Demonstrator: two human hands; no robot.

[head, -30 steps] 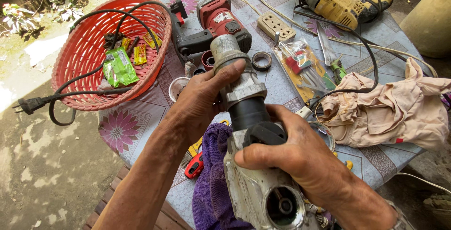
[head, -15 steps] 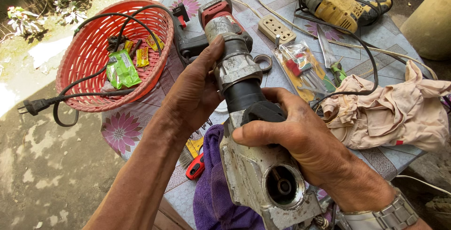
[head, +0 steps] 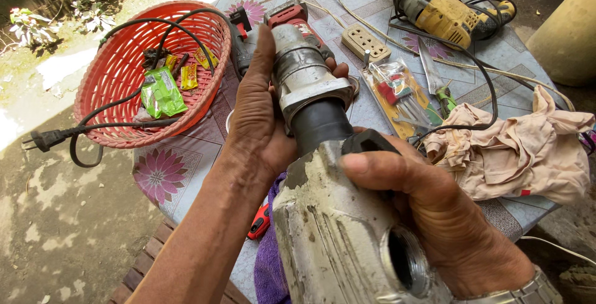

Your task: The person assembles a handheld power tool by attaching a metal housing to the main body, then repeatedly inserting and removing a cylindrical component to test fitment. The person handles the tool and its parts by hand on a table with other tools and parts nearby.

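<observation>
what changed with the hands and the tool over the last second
The metal power tool has been lifted and drawn closer to the camera, its open round rear end now at the bottom of the view. The left hand slid from resting over the front end to gripping its side, thumb up. The right hand kept its hold on the body. The red basket, yellow drill and rag stayed put.

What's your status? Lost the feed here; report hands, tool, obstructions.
Left hand wrapped on power tool's metal nose. Right hand gripping its grey housing. Tool held above table; beige rag and black cord lie close by.
</observation>
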